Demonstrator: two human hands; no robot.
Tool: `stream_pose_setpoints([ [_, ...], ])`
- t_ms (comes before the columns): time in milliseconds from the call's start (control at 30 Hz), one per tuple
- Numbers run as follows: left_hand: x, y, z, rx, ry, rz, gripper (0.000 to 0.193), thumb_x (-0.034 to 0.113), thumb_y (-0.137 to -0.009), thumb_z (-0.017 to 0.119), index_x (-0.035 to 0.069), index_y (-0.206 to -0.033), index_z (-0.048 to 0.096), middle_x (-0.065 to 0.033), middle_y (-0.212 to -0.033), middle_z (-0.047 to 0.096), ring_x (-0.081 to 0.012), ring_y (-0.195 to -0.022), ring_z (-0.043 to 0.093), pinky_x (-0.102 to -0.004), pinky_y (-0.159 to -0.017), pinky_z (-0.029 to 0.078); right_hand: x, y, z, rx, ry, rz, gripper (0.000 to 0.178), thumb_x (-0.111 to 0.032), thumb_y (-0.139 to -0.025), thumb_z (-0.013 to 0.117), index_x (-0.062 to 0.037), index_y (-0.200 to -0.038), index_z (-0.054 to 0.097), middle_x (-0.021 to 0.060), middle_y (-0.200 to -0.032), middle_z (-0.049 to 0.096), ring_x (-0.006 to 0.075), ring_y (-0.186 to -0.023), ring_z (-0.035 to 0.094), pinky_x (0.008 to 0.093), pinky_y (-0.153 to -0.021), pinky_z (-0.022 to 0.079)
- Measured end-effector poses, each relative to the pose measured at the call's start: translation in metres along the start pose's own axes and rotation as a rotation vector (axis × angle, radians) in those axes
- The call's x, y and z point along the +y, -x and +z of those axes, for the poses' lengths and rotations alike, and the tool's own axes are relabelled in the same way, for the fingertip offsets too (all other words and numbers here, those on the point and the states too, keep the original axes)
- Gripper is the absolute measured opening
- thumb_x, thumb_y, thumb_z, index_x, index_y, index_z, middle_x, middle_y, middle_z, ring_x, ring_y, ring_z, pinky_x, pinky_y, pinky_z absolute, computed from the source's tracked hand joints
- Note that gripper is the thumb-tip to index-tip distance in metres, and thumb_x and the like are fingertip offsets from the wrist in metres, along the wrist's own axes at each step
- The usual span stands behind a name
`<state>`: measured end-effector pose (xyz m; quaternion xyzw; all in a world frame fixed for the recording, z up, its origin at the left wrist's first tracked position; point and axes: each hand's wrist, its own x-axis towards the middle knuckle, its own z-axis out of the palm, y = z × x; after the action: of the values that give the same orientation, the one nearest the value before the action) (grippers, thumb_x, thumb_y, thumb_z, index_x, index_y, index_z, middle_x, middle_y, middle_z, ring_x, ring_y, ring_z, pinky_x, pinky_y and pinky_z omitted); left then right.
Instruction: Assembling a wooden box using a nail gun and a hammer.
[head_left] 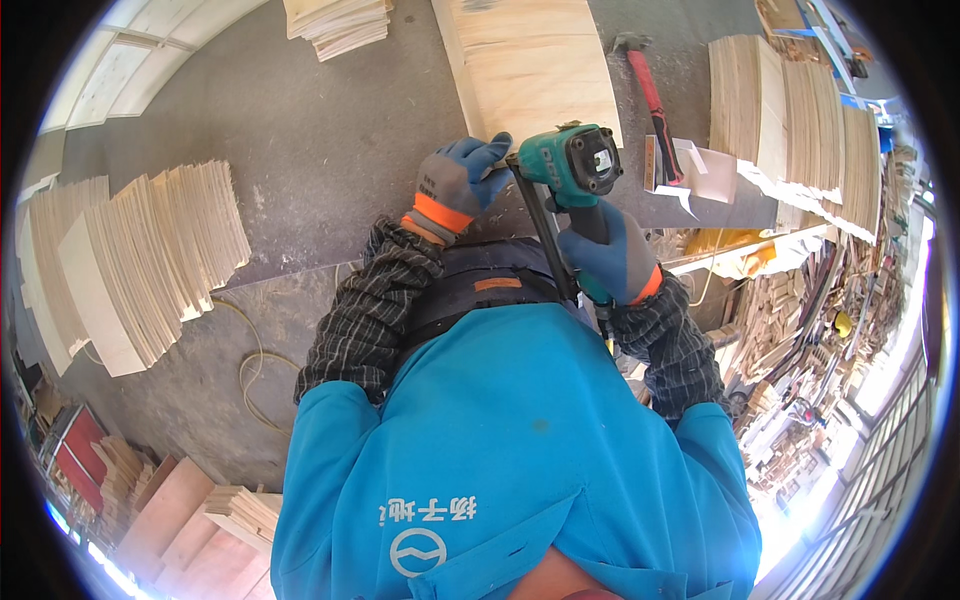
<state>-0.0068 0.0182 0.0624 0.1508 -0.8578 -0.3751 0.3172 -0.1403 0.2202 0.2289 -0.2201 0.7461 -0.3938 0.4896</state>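
Observation:
My right hand (612,255), in a grey-blue glove with an orange cuff, is wrapped round the handle of a teal and black nail gun (565,165). The nail gun's nose is at the near edge of a pale plywood box (540,75), with its long black magazine slanting back toward my waist. At the box's near left corner, my left hand (458,188), gloved alike, has its fingers bent and closed on the edge. The fingertips are close to the tool's nose, and the exact contact there is partly hidden.
A red-handled hammer (650,95) lies right of the box, beside a small white carton (680,165). Plywood pieces stand stacked at left (160,260) and right (790,110), with another stack (340,22) at the far side. A pale hose (255,370) curls on the floor at left.

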Motion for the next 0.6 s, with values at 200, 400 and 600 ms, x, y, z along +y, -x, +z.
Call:
stream_pose_setpoints([
  [200, 0.007, -0.004, -0.001, -0.021, -0.036, -0.029, 0.04, 0.024, -0.085, 0.091, 0.008, -0.121, 0.082, -0.0145, -0.099, 0.079, -0.0345, -0.082, 0.077, -0.0428, -0.073, 0.062, -0.007, 0.017, -0.008, 0.071, -0.05, 0.039, 0.052, -0.011, -0.093, 0.066, 0.0027, -0.143, 0.063, 0.003, -0.088, 0.067, 0.0103, -0.07, 0.063, 0.0294, -0.065, 0.051],
  [400, 0.008, -0.004, -0.003, -0.021, -0.046, -0.028, 0.039, 0.025, -0.088, 0.089, 0.008, -0.123, 0.082, -0.015, -0.099, 0.079, -0.0345, -0.082, 0.077, -0.0426, -0.073, 0.062, -0.012, 0.015, -0.015, 0.097, -0.063, 0.092, 0.054, -0.018, -0.094, 0.066, 0.0017, -0.144, 0.064, 0.0039, -0.083, 0.066, 0.0125, -0.067, 0.064, 0.0299, -0.064, 0.052],
  [600, 0.007, -0.003, -0.002, 0.001, -0.042, -0.013, 0.039, 0.028, -0.089, 0.087, 0.011, -0.124, 0.081, -0.012, -0.095, 0.078, -0.0334, -0.082, 0.075, -0.044, -0.072, 0.061, -0.005, 0.011, -0.014, 0.115, -0.03, 0.089, 0.053, -0.021, -0.092, 0.069, 0.0016, -0.141, 0.066, 0.0038, -0.082, 0.065, 0.013, -0.069, 0.065, 0.03, -0.064, 0.053],
])
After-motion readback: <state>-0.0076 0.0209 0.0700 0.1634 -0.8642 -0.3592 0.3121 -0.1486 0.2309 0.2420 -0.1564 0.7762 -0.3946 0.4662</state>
